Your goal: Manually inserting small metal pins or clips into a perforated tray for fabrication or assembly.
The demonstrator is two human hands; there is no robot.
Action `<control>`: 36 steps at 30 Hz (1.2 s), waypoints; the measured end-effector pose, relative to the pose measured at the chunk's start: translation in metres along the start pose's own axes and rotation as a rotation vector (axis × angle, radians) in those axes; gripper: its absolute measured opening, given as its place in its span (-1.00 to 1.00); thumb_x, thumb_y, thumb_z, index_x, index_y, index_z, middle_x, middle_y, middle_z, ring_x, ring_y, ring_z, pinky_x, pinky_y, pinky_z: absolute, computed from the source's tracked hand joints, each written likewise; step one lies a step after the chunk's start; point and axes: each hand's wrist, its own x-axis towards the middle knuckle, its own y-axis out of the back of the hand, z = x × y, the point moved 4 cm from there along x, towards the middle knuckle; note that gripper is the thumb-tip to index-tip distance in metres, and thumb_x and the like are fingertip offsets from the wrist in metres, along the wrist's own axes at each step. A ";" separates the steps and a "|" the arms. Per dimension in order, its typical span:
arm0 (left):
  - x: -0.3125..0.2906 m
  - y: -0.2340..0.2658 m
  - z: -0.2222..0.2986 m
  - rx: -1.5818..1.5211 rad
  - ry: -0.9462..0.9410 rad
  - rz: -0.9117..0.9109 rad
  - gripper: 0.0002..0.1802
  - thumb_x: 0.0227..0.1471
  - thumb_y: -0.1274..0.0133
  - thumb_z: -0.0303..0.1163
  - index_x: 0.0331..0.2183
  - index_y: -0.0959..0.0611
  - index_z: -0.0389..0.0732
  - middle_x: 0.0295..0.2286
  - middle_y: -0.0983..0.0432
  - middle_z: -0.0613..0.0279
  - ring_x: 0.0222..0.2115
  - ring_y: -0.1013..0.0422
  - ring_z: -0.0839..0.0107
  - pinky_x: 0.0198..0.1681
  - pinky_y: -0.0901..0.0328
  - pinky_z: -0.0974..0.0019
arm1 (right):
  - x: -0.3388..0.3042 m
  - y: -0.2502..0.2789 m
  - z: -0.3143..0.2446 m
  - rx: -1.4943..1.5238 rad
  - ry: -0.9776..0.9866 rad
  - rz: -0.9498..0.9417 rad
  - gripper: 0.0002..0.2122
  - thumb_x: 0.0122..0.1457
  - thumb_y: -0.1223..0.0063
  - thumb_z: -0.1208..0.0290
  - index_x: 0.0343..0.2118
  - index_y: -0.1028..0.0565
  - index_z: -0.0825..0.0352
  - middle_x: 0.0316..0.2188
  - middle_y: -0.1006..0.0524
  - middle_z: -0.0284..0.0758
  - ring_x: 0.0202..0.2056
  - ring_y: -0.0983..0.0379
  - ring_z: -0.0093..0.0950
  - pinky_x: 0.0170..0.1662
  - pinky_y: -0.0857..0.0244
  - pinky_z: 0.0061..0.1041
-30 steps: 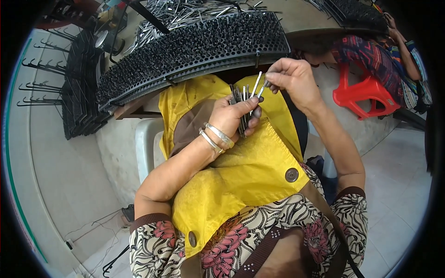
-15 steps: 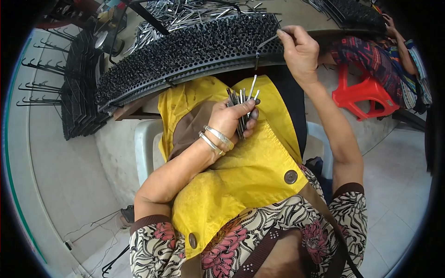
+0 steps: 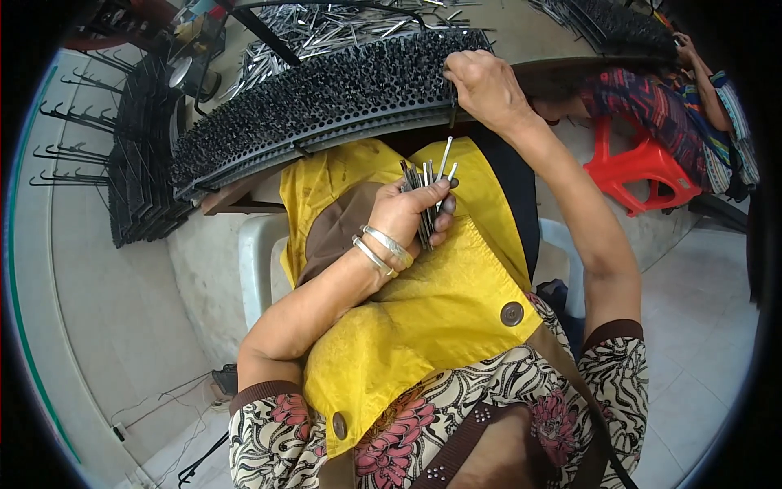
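Observation:
My left hand [image 3: 411, 210] is closed around a bundle of thin metal rods [image 3: 428, 175] above my yellow apron. Their silvery and dark ends stick up past the thumb. Ahead lies a long, curved black rack [image 3: 326, 98] with rows of holes, packed with many small dark upright pieces. My right hand [image 3: 489, 88] is pinched closed at the right end of this rack, its fingertips down close to the holes. The rod in that pinch is mostly hidden by the fingers.
Loose metal rods [image 3: 326, 37] are heaped on the table behind the rack. Black racks with hooks [image 3: 147, 147] are stacked at the left. A red stool [image 3: 643, 167] and a seated person [image 3: 652, 114] are at the right, near another black rack [image 3: 619, 28].
My right hand has moved left and slightly down onto the rack's right end, and the rod it held out is now mostly hidden. My left hand has barely moved.

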 end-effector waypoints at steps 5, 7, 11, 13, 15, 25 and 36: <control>-0.002 0.001 0.001 -0.021 -0.010 0.002 -0.89 -0.04 0.02 -0.47 -0.44 -0.46 -0.32 -0.65 -0.38 0.20 -0.74 -0.25 0.47 -0.78 -0.10 0.45 | -0.004 -0.002 0.008 0.085 -0.190 -0.106 -0.93 -0.09 0.01 0.55 -0.54 -0.38 0.41 -0.59 -0.42 -0.16 -0.44 -0.37 -0.18 -0.41 -0.24 -0.32; -0.003 0.001 0.000 0.038 0.000 -0.008 -0.83 0.01 0.08 -0.45 -0.35 -0.44 -0.36 -0.61 -0.35 0.20 -0.69 -0.22 0.49 -0.71 -0.10 0.48 | -0.011 -0.001 0.007 0.103 -0.179 -0.083 -0.93 -0.09 0.01 0.56 -0.54 -0.38 0.42 -0.58 -0.42 -0.15 -0.44 -0.37 -0.18 -0.41 -0.25 -0.32; -0.001 0.003 0.000 0.025 0.002 -0.009 -0.83 0.01 0.08 -0.45 -0.35 -0.44 -0.36 -0.60 -0.35 0.21 -0.69 -0.23 0.49 -0.71 -0.11 0.47 | -0.009 -0.003 0.003 0.182 -0.056 -0.093 -0.89 -0.08 0.03 0.55 -0.64 -0.32 0.41 -0.61 -0.42 -0.11 -0.49 -0.38 -0.13 -0.42 -0.26 -0.24; -0.001 0.002 -0.001 0.027 -0.007 -0.018 -0.83 0.01 0.08 -0.44 -0.35 -0.44 -0.35 -0.60 -0.36 0.21 -0.69 -0.23 0.49 -0.71 -0.11 0.47 | -0.011 -0.005 0.002 0.153 -0.053 -0.112 -0.89 -0.08 0.03 0.54 -0.64 -0.33 0.40 -0.61 -0.42 -0.12 -0.50 -0.38 -0.12 -0.42 -0.26 -0.24; -0.001 0.000 0.000 0.035 -0.006 -0.008 -0.83 0.01 0.08 -0.43 -0.35 -0.44 -0.35 -0.60 -0.36 0.21 -0.68 -0.23 0.49 -0.71 -0.11 0.47 | -0.012 -0.005 0.001 0.126 -0.049 -0.129 -0.89 -0.07 0.03 0.53 -0.63 -0.34 0.40 -0.61 -0.43 -0.12 -0.50 -0.38 -0.12 -0.43 -0.26 -0.24; -0.003 -0.006 0.002 0.064 -0.035 -0.058 -0.85 -0.01 0.05 -0.43 -0.38 -0.44 -0.31 -0.61 -0.36 0.21 -0.70 -0.23 0.49 -0.72 -0.10 0.47 | -0.049 0.022 -0.040 1.110 -0.727 -0.325 -0.90 0.00 -0.06 0.51 -0.46 -0.48 0.44 -0.63 -0.47 -0.42 -0.60 -0.35 -0.72 -0.50 -0.26 -0.75; -0.001 0.007 -0.005 0.061 0.047 -0.089 -0.90 -0.04 0.03 -0.50 -0.39 -0.43 -0.29 -0.57 -0.39 0.18 -0.64 -0.29 0.45 -0.67 -0.17 0.44 | -0.059 0.034 0.014 0.866 -0.823 0.161 -0.90 0.02 -0.02 0.53 -0.38 -0.48 0.41 -0.57 -0.48 -0.43 -0.57 -0.34 -0.73 -0.49 -0.25 -0.76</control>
